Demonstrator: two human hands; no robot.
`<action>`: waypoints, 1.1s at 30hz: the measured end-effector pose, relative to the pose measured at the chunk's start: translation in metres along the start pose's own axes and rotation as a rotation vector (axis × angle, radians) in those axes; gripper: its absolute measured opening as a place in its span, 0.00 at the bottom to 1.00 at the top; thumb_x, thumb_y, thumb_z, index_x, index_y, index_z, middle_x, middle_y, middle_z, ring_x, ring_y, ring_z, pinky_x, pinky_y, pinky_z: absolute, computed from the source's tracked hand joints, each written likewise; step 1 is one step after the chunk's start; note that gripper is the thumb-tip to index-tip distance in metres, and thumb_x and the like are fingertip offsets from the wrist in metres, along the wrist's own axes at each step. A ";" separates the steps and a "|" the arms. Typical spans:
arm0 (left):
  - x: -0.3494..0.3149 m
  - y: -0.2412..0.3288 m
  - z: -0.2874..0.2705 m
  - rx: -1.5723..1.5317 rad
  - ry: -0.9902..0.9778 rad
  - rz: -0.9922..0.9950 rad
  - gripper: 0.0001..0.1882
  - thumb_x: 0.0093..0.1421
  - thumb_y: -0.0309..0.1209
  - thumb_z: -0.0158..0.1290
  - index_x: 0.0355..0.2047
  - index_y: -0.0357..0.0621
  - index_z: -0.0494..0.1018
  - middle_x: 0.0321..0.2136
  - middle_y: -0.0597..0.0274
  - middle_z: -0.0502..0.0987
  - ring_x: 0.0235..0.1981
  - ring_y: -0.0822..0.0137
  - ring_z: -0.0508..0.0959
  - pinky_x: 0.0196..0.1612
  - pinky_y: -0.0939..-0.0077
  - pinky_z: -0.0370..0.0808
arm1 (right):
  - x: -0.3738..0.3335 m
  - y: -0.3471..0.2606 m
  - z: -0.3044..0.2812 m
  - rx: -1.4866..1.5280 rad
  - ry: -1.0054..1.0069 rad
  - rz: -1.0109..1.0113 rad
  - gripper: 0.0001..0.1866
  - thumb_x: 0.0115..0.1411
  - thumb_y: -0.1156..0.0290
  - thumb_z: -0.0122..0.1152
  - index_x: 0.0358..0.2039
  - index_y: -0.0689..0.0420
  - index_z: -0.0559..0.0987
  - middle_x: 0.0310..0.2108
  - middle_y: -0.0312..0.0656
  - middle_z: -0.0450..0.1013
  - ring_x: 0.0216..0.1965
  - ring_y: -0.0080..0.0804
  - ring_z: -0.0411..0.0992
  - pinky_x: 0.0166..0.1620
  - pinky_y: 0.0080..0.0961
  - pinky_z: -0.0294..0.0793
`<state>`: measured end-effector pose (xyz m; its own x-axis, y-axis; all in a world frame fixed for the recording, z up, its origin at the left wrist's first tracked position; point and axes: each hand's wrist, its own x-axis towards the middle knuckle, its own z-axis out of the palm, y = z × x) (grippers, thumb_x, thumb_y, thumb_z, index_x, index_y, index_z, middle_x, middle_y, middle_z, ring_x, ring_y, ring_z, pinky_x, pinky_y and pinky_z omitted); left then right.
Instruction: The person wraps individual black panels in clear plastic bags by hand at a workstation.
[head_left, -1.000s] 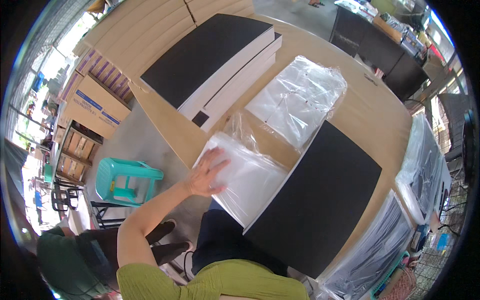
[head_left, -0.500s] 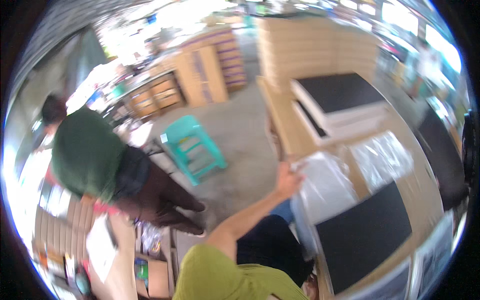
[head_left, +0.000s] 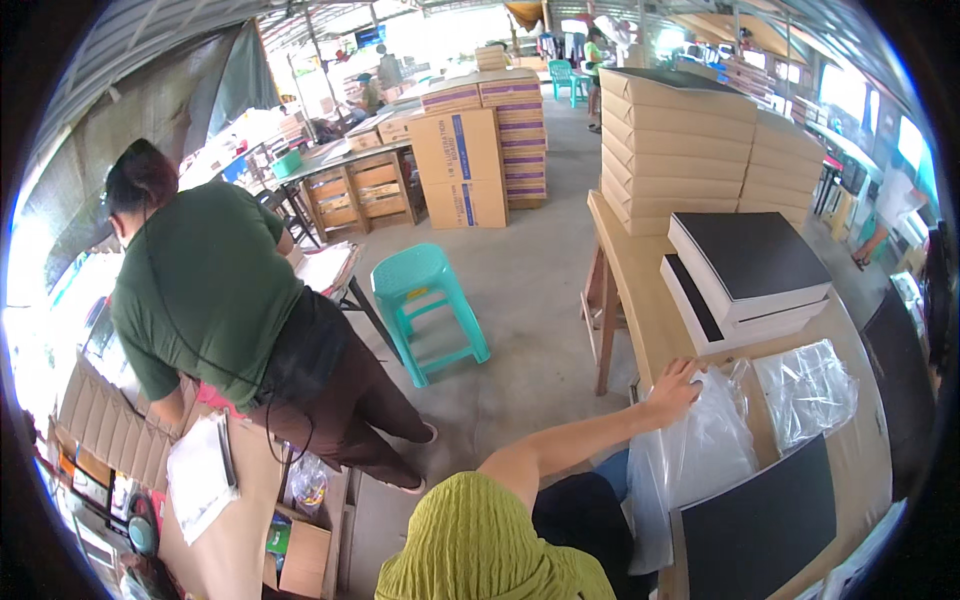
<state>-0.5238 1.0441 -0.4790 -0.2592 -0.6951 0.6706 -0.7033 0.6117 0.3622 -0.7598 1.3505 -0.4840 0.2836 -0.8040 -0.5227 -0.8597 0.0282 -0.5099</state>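
My left hand point(head_left: 674, 392), at the end of a bare forearm below a yellow-green sleeve, reaches over the near edge of the table on the right. Its fingers are curled on the upper edge of a clear plastic bag point(head_left: 712, 425), part of which hangs down over the table edge. Beside it lies another folded clear plastic bag point(head_left: 806, 390). Toward me a flat black board point(head_left: 765, 520) rests on the table. Beyond the bags stands a stack of thick white blocks with black tops point(head_left: 750, 255). My right hand is out of view.
Tall stacks of brown-wrapped packs point(head_left: 675, 150) stand at the table's far end. A turquoise plastic stool point(head_left: 420, 300) is on the floor ahead. At the left, a person in a dark green shirt point(head_left: 215, 290) stands by another table point(head_left: 235, 520). Cartons point(head_left: 460, 170) are stacked behind.
The view has turned, so the table and stool sit farther right and lower. My left hand stays at the plastic bag, and more of the bag's hanging part shows.
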 end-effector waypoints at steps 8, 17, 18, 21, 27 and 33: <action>0.038 -0.014 -0.008 -0.585 -0.500 -0.407 0.24 0.47 0.35 0.65 0.46 0.47 0.75 0.27 0.61 0.81 0.32 0.65 0.80 0.36 0.67 0.77 | -0.120 -0.089 -0.059 0.007 0.094 -0.010 0.20 0.53 0.76 0.63 0.49 0.51 0.79 0.34 0.42 0.79 0.30 0.28 0.78 0.36 0.24 0.78; 0.053 0.003 -0.026 -0.823 -0.330 -0.178 0.12 0.52 0.24 0.62 0.35 0.37 0.73 0.30 0.64 0.79 0.32 0.74 0.78 0.35 0.80 0.74 | 0.018 -0.110 -0.189 0.222 0.803 -0.408 0.12 0.55 0.75 0.62 0.41 0.59 0.79 0.35 0.44 0.78 0.33 0.29 0.76 0.34 0.23 0.75; 0.055 0.008 -0.028 -0.885 -0.337 -0.182 0.13 0.51 0.24 0.63 0.37 0.37 0.73 0.30 0.62 0.80 0.32 0.74 0.79 0.35 0.79 0.74 | 0.047 -0.104 -0.194 0.262 0.852 -0.379 0.11 0.54 0.72 0.63 0.39 0.59 0.80 0.37 0.45 0.77 0.35 0.32 0.76 0.35 0.26 0.76; 0.065 0.037 -0.038 -1.010 -0.375 -0.185 0.17 0.49 0.24 0.64 0.39 0.38 0.73 0.29 0.60 0.81 0.31 0.73 0.80 0.34 0.79 0.75 | 0.130 -0.067 -0.199 0.147 1.000 -0.477 0.09 0.52 0.74 0.64 0.35 0.59 0.80 0.36 0.45 0.77 0.35 0.34 0.77 0.36 0.28 0.76; 0.065 0.040 -0.054 -0.797 -0.319 -0.210 0.17 0.49 0.24 0.65 0.39 0.40 0.73 0.23 0.63 0.80 0.23 0.78 0.76 0.28 0.83 0.71 | 0.162 -0.078 -0.195 0.386 1.085 -0.473 0.05 0.48 0.76 0.66 0.26 0.61 0.80 0.23 0.45 0.77 0.26 0.34 0.76 0.34 0.29 0.75; 0.067 0.038 -0.046 -0.946 -0.399 -0.168 0.23 0.50 0.23 0.64 0.47 0.42 0.73 0.25 0.64 0.81 0.20 0.82 0.69 0.25 0.85 0.66 | 0.143 -0.069 -0.208 0.336 1.160 -0.541 0.05 0.47 0.77 0.67 0.26 0.61 0.79 0.22 0.44 0.76 0.26 0.32 0.76 0.33 0.29 0.74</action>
<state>-0.5370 1.0379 -0.3904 -0.5273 -0.7677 0.3643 0.0115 0.4222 0.9064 -0.7484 1.1098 -0.3810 -0.1143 -0.7940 0.5971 -0.5593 -0.4453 -0.6992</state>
